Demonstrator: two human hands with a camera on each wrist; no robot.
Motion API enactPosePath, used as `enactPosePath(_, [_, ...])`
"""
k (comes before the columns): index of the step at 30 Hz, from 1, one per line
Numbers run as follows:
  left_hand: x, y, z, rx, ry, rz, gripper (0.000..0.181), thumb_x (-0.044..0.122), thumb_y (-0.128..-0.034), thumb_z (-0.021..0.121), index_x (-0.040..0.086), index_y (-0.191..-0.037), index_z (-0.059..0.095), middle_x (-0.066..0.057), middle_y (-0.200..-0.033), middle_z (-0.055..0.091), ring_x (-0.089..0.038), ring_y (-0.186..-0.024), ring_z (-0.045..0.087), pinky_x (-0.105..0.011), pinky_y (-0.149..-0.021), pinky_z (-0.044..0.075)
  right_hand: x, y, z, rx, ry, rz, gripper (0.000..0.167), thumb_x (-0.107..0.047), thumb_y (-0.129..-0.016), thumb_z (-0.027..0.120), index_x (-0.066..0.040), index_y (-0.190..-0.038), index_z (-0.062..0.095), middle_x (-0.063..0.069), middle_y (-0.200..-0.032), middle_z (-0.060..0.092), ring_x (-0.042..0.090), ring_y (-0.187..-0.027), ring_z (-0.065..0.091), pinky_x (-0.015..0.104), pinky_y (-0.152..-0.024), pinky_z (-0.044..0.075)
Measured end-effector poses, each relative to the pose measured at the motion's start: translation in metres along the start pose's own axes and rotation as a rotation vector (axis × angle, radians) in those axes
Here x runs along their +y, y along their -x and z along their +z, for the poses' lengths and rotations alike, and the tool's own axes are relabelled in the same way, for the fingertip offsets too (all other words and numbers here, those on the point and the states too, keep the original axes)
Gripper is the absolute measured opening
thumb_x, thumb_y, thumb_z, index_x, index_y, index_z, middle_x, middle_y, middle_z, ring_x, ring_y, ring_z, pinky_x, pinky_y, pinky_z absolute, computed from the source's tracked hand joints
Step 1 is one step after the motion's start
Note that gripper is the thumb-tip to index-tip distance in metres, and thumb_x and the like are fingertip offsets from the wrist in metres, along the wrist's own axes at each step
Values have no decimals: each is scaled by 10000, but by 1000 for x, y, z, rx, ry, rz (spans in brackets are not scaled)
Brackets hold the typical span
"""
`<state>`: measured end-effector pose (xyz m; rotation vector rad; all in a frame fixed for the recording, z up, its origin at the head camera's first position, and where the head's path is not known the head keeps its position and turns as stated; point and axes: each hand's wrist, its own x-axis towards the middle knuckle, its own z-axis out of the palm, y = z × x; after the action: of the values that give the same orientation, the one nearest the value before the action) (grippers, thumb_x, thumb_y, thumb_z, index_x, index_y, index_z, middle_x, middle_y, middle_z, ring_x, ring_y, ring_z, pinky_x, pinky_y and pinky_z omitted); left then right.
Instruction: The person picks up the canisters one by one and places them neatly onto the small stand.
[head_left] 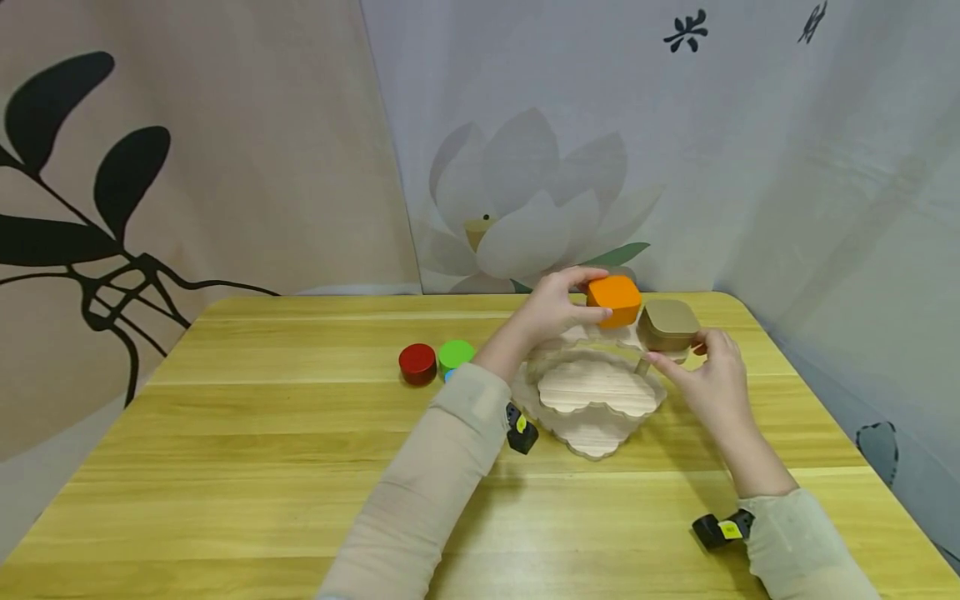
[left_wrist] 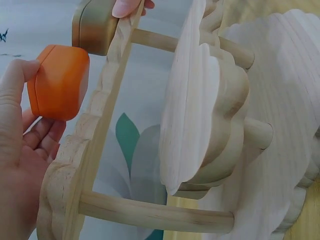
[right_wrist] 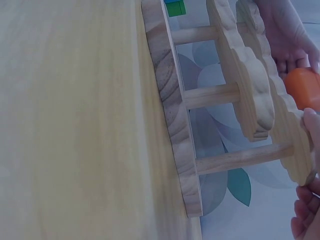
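My left hand holds an orange rounded-corner box between thumb and fingers, level with the top tier of a pale wooden tiered stand. The left wrist view shows the orange box beside that tier, with a lid seam near one face. A gold box of similar shape sits at the tier's right end. Right there, my right hand pinches the end of the tier, close to the gold box. Scalloped edges and round dowels join the stand's tiers. My left forearm hides part of its left side.
Left of the stand, a red round container and a green one rest on the wooden table. A blue piece shows partly behind my left sleeve. A printed curtain hangs behind the table's back edge.
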<state>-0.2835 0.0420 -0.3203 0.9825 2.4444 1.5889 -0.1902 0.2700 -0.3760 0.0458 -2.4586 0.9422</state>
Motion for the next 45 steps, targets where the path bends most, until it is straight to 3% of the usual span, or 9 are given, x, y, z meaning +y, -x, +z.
enactPosePath(12, [-5,0,7,-44,15,18,560,129,-846,739,31,-1353,524,-19,-1168,570,-120,-981,514,-193,-828,462,0,-1,0,7,3,-5,523,-285,-790,804,89,-1024,522,192,-925,470,313,-858,398,379,-697,283])
enactPosePath(31, [-5,1,6,-69,3,-40,583,162,-847,738,103,-1380,507,11,-1124,572,-151,-934,535,-231,-747,481,0,0,0,9,4,-7,516,-264,-782,813,85,-1037,532,176,-919,474,307,-865,400,380,-702,287])
enactPosePath(38, [-2,4,2,-42,-66,-65,631,286,-838,753,157,-1400,494,19,-1325,515,-175,-1098,489,-265,-835,456,0,-1,0,9,2,-6,514,-262,-783,812,85,-1035,530,183,-926,477,308,-868,401,381,-705,291])
enactPosePath(45, [3,12,-5,-4,-62,-33,634,314,-837,754,158,-1395,498,-10,-1326,512,-213,-1192,443,-291,-889,452,0,-1,0,6,-3,-6,514,-265,-781,814,82,-1038,535,200,-933,485,308,-872,400,382,-708,290])
